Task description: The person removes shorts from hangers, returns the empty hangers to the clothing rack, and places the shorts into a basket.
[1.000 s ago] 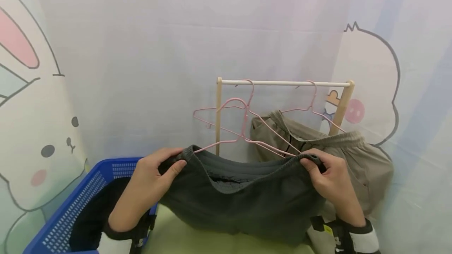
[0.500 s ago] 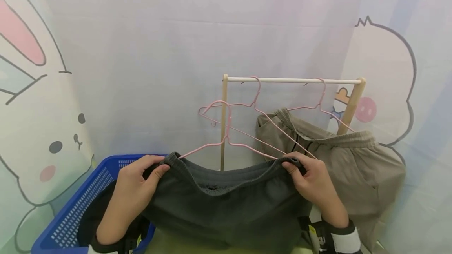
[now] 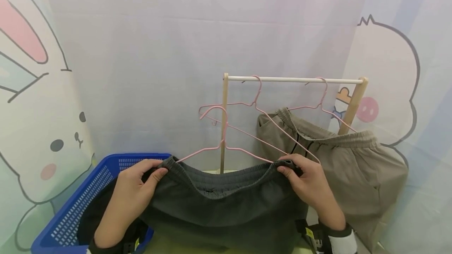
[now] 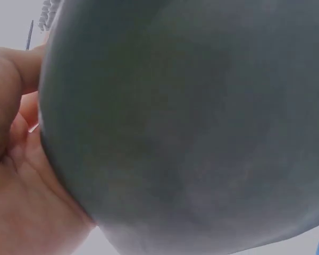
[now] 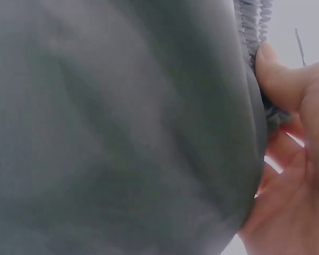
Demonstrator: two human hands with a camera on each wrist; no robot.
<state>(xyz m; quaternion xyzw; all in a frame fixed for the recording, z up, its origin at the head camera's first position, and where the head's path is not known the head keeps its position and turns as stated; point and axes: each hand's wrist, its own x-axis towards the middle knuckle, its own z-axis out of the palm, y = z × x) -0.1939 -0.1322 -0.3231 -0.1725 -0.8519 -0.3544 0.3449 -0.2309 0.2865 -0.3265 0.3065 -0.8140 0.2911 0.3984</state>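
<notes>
Dark grey-green elastic-waist pants (image 3: 226, 214) hang between my two hands, waistband up. My left hand (image 3: 135, 191) pinches the left end of the waistband between thumb and fingers; my right hand (image 3: 308, 185) pinches the right end. A pink wire hanger (image 3: 205, 150) stands up out of the waist opening, its hook free in the air and its lower part hidden inside the cloth. Both wrist views are mostly filled by the fabric, with the right thumb (image 5: 279, 79) pressing beside the gathered waistband (image 5: 250, 29).
Behind is a small rack with a white rail (image 3: 293, 79) and wooden posts. A bare pink hanger (image 3: 275, 118) and another carrying khaki pants (image 3: 346, 160) hang on it. At left, a blue plastic basket (image 3: 67, 222) holds black cloth (image 3: 93, 214).
The pants and hanger have come left and slightly down relative to the rack, held by both hands. The view has also shifted slightly.
</notes>
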